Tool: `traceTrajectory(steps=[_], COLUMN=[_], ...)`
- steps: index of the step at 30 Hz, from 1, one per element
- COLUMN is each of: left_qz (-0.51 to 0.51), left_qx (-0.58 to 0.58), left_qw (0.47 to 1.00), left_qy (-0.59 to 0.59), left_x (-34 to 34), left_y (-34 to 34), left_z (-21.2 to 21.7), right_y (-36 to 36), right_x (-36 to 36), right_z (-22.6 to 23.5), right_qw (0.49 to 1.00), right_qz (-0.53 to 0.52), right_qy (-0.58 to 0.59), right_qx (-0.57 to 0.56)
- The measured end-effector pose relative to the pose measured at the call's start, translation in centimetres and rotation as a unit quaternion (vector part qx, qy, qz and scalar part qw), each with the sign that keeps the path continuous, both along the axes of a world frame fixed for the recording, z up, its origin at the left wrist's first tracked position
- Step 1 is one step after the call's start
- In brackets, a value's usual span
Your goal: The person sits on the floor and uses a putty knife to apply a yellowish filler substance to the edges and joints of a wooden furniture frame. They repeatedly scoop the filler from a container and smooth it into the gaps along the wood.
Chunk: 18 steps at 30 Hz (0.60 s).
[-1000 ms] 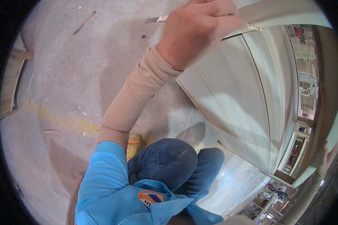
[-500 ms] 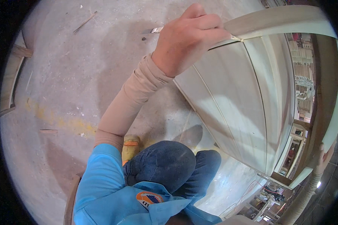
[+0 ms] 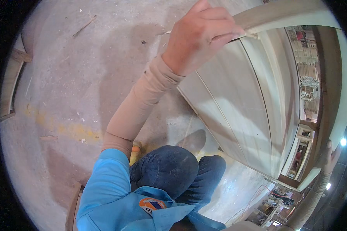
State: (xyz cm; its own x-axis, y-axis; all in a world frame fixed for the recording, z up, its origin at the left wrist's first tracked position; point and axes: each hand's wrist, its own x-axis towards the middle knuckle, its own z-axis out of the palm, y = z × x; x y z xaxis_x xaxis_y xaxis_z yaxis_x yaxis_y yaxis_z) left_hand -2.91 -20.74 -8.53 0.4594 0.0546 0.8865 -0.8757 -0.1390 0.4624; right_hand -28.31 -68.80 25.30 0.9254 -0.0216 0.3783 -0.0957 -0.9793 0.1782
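Concrete floor [image 3: 73, 77]; panelled wooden frame [image 3: 239, 92] likely heavy, stiff: hold rail [image 3: 285, 16]. Left hand [image 3: 202, 38] pinches slim tool [image 3: 165, 33], perhaps; right hand [image 3: 329, 157]: grip unclear.

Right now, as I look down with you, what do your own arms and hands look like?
My left hand and right hand are bare, without gloves. A tan, wrinkled fabric arm sleeve covers the left forearm beneath a light-blue shirt sleeve; the right forearm wears a similar tan covering.
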Motion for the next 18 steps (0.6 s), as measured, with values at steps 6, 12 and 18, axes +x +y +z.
traceTrajectory(steps=[6, 12, 18], left_qz=[0.014, -0.084, -0.043], left_qx=[-0.004, -0.046, -0.08], left_qw=[1.0, 0.993, 0.968], left_qy=[0.003, 0.074, 0.234], left_x=[0.1, -0.2, -4.0], left_y=[0.3, 1.0, 4.1], left_z=[0.0, -2.0, -8.3], right_y=[3.1, 3.4, 4.2], right_x=[1.0, 1.3, 1.6], right_z=[-0.2, -0.1, 0.2], right_qw=[0.999, 0.996, 0.995], right_qz=[0.004, 0.009, 0.029], right_qy=[0.017, 0.039, 0.056], right_qx=[0.033, 0.077, 0.074])
